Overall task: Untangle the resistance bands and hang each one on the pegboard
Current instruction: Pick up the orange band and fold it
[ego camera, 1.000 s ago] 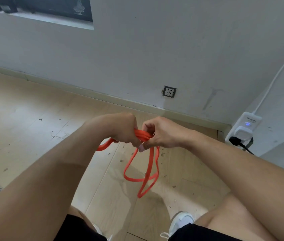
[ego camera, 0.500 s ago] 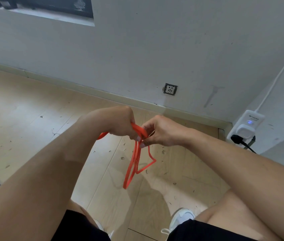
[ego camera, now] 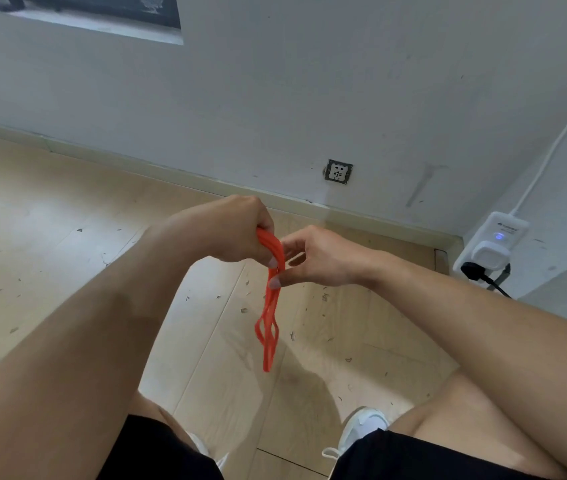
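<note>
With my left hand [ego camera: 237, 233] clenched on the orange resistance band [ego camera: 270, 313] and my right hand [ego camera: 313, 259] pinching its limp, stretchy strands, I grip near the top.

left hand [ego camera: 237, 232]: centre of frame, closed in a grip on top of the orange resistance band [ego camera: 270, 306]
right hand [ego camera: 320, 258]: just right of left hand, thumb and fingertips pinching the band lower down, other fingers loosely curled
band: orange strands bunched together, hanging down from the hands to mid-frame, loops dangling above the floor [ego camera: 67, 209], not touching it
floor: light wood planks, scattered small dark specks
wall [ego camera: 310, 81]: grey, upper half of frame
socket [ego camera: 338, 171]: on wall, upper centre
power adapter [ego camera: 490, 247]: right edge, blue light lit, black plug and white cable attached
shoe [ego camera: 361, 427]: white, lower right
shorts [ego camera: 157, 452]: black, bottom edge
</note>
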Demonstrator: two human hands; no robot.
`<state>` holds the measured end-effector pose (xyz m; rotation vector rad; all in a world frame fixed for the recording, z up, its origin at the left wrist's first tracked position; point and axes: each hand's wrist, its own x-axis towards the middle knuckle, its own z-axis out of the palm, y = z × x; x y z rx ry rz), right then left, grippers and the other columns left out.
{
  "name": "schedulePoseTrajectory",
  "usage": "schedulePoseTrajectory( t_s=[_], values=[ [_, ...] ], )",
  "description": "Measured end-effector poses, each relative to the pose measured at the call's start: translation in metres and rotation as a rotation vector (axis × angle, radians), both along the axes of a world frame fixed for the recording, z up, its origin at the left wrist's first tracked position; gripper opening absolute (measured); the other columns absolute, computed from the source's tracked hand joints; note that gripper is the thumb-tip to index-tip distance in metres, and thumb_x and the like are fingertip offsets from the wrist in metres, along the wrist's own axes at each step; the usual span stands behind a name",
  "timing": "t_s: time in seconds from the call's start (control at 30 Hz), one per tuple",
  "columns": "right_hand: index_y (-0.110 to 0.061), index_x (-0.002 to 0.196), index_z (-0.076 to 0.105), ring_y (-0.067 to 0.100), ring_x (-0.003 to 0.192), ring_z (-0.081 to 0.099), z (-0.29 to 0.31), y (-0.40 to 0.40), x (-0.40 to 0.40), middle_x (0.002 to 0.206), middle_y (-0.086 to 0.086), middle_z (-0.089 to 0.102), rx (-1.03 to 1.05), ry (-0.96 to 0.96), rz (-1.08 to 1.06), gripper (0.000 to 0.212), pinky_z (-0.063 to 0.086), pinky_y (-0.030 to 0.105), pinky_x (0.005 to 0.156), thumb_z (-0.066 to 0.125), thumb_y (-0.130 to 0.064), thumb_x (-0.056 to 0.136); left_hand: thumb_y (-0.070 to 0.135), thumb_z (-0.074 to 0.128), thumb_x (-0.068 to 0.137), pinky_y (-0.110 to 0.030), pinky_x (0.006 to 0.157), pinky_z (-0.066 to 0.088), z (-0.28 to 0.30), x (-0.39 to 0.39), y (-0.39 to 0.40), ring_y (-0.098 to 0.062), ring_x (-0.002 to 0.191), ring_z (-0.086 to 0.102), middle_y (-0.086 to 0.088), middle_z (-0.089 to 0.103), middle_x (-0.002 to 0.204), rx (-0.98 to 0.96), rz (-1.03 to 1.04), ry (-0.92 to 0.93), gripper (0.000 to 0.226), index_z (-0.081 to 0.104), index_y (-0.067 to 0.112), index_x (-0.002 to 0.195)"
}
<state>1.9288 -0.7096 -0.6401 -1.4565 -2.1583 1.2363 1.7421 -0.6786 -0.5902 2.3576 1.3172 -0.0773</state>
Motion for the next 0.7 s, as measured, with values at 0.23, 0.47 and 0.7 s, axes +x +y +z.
schedulePoseTrajectory(
  t_s=[0.23, 0.47, 0.7],
  values=[
    [-0.032, 0.097, 0.082, 0.018, 0.094, 0.077, -0.003, 0.005, 0.005, 0.093, -0.003, 0.081, 0.050, 0.102, -0.152, 0.015, 0.059, 0.049, 0.096, 0.085, -0.036, 0.082, 0.046, 0.078, 0.083, -0.020, 0.050, 0.044, 0.002, -0.001, 0.002, -0.005, 0.053, 0.060, 0.008, 0.069, 0.064, 0.065, 0.045, -0.085, 0.023, 0.072, 0.024, 0.077],
    [-0.026, 0.103, 0.078, 0.011, 0.095, 0.076, -0.003, 0.011, 0.012, 0.099, -0.004, 0.080, 0.062, 0.113, -0.207, 0.019, 0.059, 0.043, 0.098, 0.084, -0.028, 0.085, 0.047, 0.070, 0.088, -0.023, 0.067, 0.057, 0.010, -0.012, 0.008, -0.003, 0.064, 0.069, 0.010, 0.072, 0.073, 0.131, 0.109, -0.266, 0.024, 0.071, 0.023, 0.087],
    [-0.024, 0.108, 0.079, 0.005, 0.090, 0.075, 0.003, 0.006, 0.014, 0.094, -0.009, 0.080, 0.091, 0.075, -0.167, 0.023, 0.059, 0.037, 0.096, 0.081, -0.030, 0.087, 0.056, 0.076, 0.078, -0.023, 0.069, 0.054, -0.006, -0.012, 0.007, -0.007, 0.068, 0.065, 0.009, 0.069, 0.077, 0.040, 0.068, -0.136, 0.035, 0.068, 0.026, 0.094]
  ],
)
